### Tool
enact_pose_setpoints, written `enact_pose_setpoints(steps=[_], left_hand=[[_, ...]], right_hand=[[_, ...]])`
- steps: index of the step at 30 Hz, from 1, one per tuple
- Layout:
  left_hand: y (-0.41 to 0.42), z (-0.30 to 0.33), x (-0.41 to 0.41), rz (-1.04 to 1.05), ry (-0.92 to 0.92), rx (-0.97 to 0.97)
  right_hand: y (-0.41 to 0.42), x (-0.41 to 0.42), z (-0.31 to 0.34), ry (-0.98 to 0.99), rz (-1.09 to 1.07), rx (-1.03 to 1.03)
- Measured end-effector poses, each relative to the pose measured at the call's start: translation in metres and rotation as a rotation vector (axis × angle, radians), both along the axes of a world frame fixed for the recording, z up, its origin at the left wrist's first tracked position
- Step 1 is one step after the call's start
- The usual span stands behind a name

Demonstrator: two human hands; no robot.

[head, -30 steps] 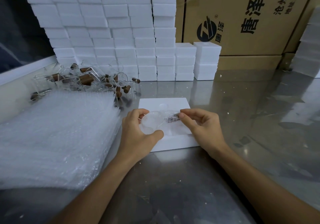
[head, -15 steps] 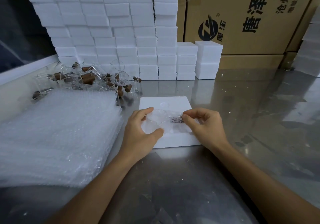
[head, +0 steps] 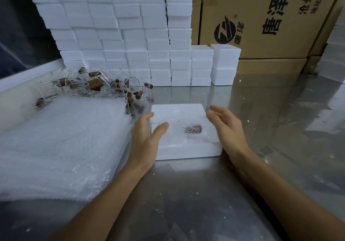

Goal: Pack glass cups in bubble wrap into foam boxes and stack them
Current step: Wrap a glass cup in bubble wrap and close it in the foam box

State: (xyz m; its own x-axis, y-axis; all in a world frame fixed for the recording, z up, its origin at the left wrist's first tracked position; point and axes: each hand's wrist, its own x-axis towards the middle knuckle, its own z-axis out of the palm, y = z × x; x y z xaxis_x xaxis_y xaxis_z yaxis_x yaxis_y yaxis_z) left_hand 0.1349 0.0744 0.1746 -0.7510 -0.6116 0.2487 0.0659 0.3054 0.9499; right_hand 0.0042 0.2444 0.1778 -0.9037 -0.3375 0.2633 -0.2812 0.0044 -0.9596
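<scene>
An open foam box [head: 186, 147] lies flat on the steel table [head: 261, 129], about mid-table and near the person. In its recess lies a glass cup [head: 175, 129] wrapped in bubble wrap, on its side, with its brown handle [head: 193, 129] pointing toward the box's right edge.

The left hand [head: 147, 138] is at the box's left edge, fingers straight and relaxed, holding nothing. Its thumb [head: 160, 129] reaches over the box's left part and ends just at the cup's round body; whether it touches the wrap cannot be told. The other left fingers lie along the box's far-left corner, beside the cup and not round it.

The right hand [head: 227, 127] is at the box's right edge, spread and loose, gripping nothing. Its fingertips [head: 211, 113] are near the box's far-right corner, apart from the cup; the handle lies between the two hands, closer to the right palm but clear of it.

Along the table's left edge a thick stack of bubble wrap sheets [head: 61, 143] sits just beside the left wrist. Behind it, toward the far-left corner, a heap of unwrapped cups [head: 97, 86] with brown handles lies jumbled. Along the far edge stands a tall wall of closed foam boxes [head: 119, 32], with two lower stacks [head: 214, 65] at its right end. Cardboard cartons [head: 270, 17] with printed characters rise behind these.
</scene>
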Motion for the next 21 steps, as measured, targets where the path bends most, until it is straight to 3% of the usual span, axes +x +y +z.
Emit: enact_pose_setpoints(steps=[5,11,21], left_hand=[[-0.008,0.005,-0.011,0.029,-0.068,0.064],[-0.01,0.012,-0.007,-0.03,0.171,0.132],[-0.005,0.029,0.003,-0.025,0.479,0.084]], right_hand=[[-0.003,-0.009,0.002,-0.177,0.122,0.034],[0.002,-0.01,0.012,-0.162,0.095,-0.194],[0.011,-0.002,0.028,-0.035,-0.015,-0.355]])
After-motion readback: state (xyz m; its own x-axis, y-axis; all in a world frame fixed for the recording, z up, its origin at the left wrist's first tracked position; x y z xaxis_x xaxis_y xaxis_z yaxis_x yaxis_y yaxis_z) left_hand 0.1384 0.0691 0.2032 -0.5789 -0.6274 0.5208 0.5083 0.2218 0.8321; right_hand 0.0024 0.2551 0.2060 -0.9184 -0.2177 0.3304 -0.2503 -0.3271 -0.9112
